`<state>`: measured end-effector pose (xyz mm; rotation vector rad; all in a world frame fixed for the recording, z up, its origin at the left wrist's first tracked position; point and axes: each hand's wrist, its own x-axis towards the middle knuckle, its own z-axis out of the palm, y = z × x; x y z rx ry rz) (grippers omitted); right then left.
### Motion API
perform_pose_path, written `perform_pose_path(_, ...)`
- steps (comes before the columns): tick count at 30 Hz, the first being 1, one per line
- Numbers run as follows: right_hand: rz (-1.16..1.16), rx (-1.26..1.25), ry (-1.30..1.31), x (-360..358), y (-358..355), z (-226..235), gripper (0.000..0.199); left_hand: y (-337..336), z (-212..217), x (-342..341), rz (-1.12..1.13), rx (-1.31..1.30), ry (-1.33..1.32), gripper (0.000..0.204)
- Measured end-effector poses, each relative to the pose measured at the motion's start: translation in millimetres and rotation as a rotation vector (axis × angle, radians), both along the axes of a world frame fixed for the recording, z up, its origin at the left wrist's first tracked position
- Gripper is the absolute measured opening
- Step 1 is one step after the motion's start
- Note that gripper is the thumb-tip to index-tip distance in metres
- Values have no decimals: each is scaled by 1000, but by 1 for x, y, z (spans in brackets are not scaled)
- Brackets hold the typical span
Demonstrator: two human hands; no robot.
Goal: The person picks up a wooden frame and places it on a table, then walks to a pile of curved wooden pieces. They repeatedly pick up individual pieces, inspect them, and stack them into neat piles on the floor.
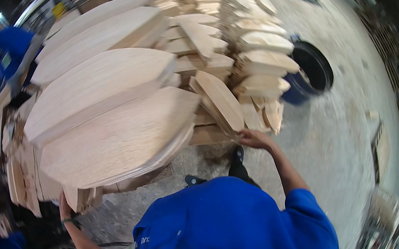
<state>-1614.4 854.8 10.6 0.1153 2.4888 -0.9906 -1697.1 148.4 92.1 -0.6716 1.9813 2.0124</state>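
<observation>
My right hand (254, 139) is stretched out to the right, its fingers closed on the near end of a long, pointed wooden board (220, 104) that lies aslant on a pile. At the lower left, my left hand (65, 209) is against the side of a small wooden piece (78, 199), under the overhang of the big stack; its fingers are mostly hidden. Between my hands lies a large, curved, leaf-shaped wooden panel (116, 138), uppermost on the near stack. Another large curved panel (103, 85) lies just beyond it.
Stacks of smaller shaped wooden pieces (264, 62) stand farther off, beside a dark round bin (316, 72). A person in blue (10, 54) is at the far left. Grey concrete floor (341, 129) stretches to the right. Scrap wood (18, 180) is piled at the left.
</observation>
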Motion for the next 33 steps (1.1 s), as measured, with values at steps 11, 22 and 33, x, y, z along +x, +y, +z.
perform_pose_path(11,-427,-73,131,11,123,-48,39,77,-71,100,832,-535,-124,63)
perform_pose_path(22,-1532,-727,-130,-29,335,-155,49,374,-151,157,145,-267,-621,48)
perform_pose_path(33,-1846,-883,403,-93,492,-213,69,583,-122,128,-88,-112,-620,38)
